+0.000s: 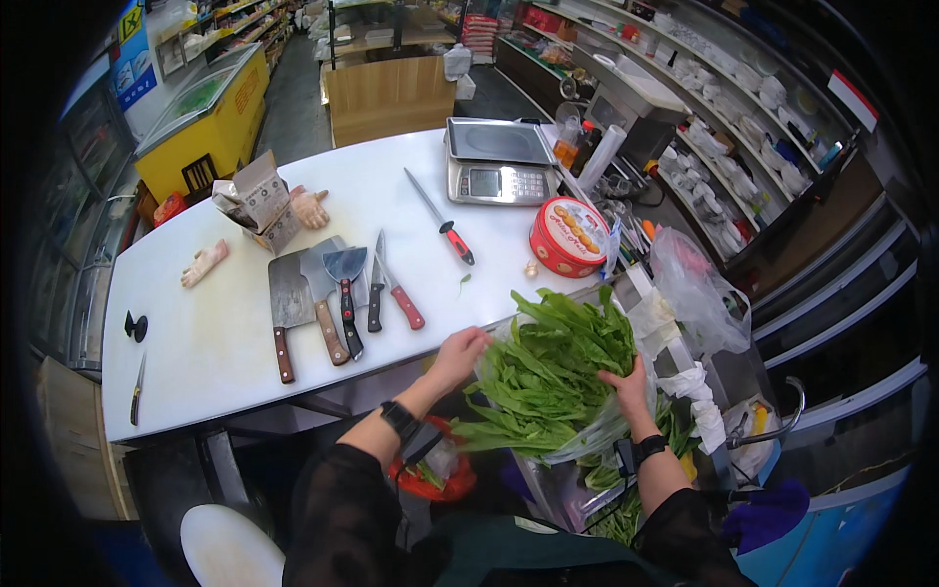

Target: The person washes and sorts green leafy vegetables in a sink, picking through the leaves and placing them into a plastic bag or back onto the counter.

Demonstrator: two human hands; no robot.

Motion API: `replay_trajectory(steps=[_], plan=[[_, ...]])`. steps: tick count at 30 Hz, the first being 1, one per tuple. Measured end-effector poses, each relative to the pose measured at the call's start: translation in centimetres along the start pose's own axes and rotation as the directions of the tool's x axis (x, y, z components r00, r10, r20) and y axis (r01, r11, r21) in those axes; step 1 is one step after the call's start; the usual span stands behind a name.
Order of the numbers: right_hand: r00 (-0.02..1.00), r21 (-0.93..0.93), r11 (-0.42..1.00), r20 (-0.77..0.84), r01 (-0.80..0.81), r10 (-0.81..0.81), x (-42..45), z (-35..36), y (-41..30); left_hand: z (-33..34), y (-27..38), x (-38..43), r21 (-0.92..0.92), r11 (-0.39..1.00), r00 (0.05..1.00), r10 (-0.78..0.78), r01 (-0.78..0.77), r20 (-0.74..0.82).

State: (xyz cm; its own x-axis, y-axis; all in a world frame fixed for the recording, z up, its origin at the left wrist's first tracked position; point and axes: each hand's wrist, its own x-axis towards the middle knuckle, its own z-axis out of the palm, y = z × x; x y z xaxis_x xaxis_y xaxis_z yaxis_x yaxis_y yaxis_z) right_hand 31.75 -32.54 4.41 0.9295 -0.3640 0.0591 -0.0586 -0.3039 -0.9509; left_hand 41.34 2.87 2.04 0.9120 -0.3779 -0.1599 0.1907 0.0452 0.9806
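A big bunch of leafy greens (550, 374) lies in a clear plastic bag (587, 442) right before me, over the table's near right edge and the metal sink. At its left side, my left hand (460, 357) has its fingertips on the rim of the bag, partly hidden by leaves. My right hand (632, 385) grips the bag and greens from the right, thumb on top of the leaves. More greens (612, 524) lie in the sink area below.
On the white table (381, 158) lie cleavers (292, 293), knives (375, 293), a sharpening steel (440, 218), a cardboard box (260, 205) and gloves (205, 263). A digital scale (502, 163) and red biscuit tin (571, 236) stand behind the greens. A faucet (788, 418) rises at right; a red bag (440, 473) sits below.
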Motion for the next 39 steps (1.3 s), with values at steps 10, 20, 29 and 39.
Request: replay_trajectory(steps=[10, 20, 29, 39], plan=[[0.991, 0.443, 0.892, -0.046, -0.092, 0.126, 0.6, 2.5, -0.7, 5.1, 2.3, 8.3, 0.844, 0.532, 0.996, -0.087, 0.069, -0.027], [0.995, -0.036, 0.998, -0.089, 0.044, -0.047, 1.6, 0.0, 2.3, 6.3, 0.5, 8.4, 0.867, 0.492, 0.994, 0.111, -0.074, 0.021], [0.959, -0.805, 0.524, 0.197, 0.278, -0.205, 0.8, -0.6, 3.2, 6.1, 0.7, 2.8, 0.441, 0.821, 0.932, 0.326, -0.362, 0.158], [0.863, -0.416, 0.757, 0.207, 0.504, -0.461, -0.5, 10.3, -2.9, 7.2, 1.4, 4.5, 0.478, 0.809, 0.936, 0.340, -0.341, 0.093]])
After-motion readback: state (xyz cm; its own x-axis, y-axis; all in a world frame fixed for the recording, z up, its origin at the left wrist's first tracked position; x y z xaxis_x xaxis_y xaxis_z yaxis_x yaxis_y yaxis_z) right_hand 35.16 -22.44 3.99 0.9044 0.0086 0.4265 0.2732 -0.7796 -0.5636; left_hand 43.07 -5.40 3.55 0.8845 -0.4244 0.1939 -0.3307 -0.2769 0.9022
